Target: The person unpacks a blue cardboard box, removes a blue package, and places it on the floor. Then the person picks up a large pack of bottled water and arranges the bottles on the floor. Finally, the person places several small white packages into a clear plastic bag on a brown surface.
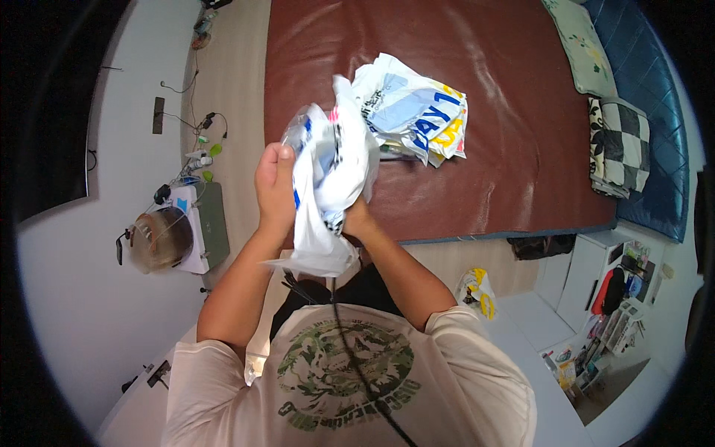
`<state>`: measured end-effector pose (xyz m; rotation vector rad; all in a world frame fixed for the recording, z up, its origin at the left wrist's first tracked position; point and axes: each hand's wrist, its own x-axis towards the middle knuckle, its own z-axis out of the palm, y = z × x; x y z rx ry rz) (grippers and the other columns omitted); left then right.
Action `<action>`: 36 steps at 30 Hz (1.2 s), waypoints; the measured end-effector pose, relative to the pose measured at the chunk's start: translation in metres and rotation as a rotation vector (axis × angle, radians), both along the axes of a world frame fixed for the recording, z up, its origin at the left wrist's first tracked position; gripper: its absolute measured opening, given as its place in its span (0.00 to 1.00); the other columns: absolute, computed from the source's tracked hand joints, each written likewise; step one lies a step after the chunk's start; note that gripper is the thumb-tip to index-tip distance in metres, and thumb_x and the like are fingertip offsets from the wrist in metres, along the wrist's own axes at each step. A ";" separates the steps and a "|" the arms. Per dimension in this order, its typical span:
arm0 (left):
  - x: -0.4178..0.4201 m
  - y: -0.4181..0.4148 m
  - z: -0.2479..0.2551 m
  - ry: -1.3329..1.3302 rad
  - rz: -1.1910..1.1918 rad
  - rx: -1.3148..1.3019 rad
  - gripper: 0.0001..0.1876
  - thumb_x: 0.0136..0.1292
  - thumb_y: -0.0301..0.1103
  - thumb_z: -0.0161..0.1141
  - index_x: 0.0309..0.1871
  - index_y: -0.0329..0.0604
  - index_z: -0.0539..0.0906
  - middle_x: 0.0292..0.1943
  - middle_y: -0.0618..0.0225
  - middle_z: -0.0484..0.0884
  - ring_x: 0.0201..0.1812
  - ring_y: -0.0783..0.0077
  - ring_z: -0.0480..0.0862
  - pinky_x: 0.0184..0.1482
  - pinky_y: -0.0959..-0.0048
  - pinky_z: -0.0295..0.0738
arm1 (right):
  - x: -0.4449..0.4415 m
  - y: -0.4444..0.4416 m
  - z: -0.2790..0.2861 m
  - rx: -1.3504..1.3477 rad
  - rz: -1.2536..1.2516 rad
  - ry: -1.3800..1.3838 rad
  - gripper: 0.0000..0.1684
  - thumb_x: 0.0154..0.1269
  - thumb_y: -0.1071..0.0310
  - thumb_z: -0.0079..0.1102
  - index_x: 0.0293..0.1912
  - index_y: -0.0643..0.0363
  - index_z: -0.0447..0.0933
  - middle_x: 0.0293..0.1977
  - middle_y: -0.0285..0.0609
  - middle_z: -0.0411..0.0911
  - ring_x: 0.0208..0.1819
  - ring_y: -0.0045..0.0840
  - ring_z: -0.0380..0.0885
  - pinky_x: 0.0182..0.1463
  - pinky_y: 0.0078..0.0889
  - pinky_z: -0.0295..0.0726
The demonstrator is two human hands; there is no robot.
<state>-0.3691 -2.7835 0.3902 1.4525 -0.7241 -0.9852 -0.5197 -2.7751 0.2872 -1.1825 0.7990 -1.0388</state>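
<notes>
A crumpled white plastic bag (335, 184) with blue and pink print is held up between both hands. My left hand (275, 176) grips its left edge, thumb on top and fingers curled. On the bag's lower right is my right hand (357, 217), its fingers mostly hidden behind the plastic. Just beyond, a flattened pile of printed white plastic bags (413, 109) lies on the brown leather-like mat (447, 201). The held bag overlaps the near left side of that pile.
A green patterned pillow (584, 47) and a folded checkered cloth (623, 145) lie at the right against a blue padded headboard (648, 61). Cables and a box (211, 223) stand by the left wall. Another plastic bag (476, 293) rests near a white cabinet (575, 279).
</notes>
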 end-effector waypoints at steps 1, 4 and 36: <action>0.000 0.005 0.006 -0.001 -0.040 -0.036 0.15 0.83 0.42 0.53 0.41 0.41 0.77 0.34 0.79 0.76 0.37 0.85 0.72 0.41 0.79 0.71 | 0.009 0.003 -0.014 -0.259 0.044 0.298 0.26 0.78 0.62 0.59 0.69 0.60 0.70 0.59 0.43 0.80 0.59 0.34 0.80 0.65 0.37 0.78; -0.011 0.021 0.018 -0.298 -0.201 -0.038 0.15 0.82 0.41 0.55 0.41 0.39 0.79 0.32 0.78 0.77 0.37 0.83 0.73 0.40 0.77 0.72 | 0.034 0.011 -0.046 0.576 0.336 -0.144 0.26 0.75 0.61 0.64 0.66 0.58 0.71 0.58 0.41 0.78 0.55 0.29 0.79 0.60 0.36 0.81; 0.021 0.059 0.004 -0.680 -0.224 -0.055 0.09 0.79 0.33 0.55 0.42 0.38 0.79 0.31 0.66 0.80 0.31 0.74 0.78 0.35 0.73 0.73 | 0.117 -0.039 -0.072 -0.282 0.229 0.562 0.30 0.73 0.49 0.56 0.66 0.57 0.77 0.61 0.53 0.80 0.66 0.47 0.76 0.69 0.49 0.73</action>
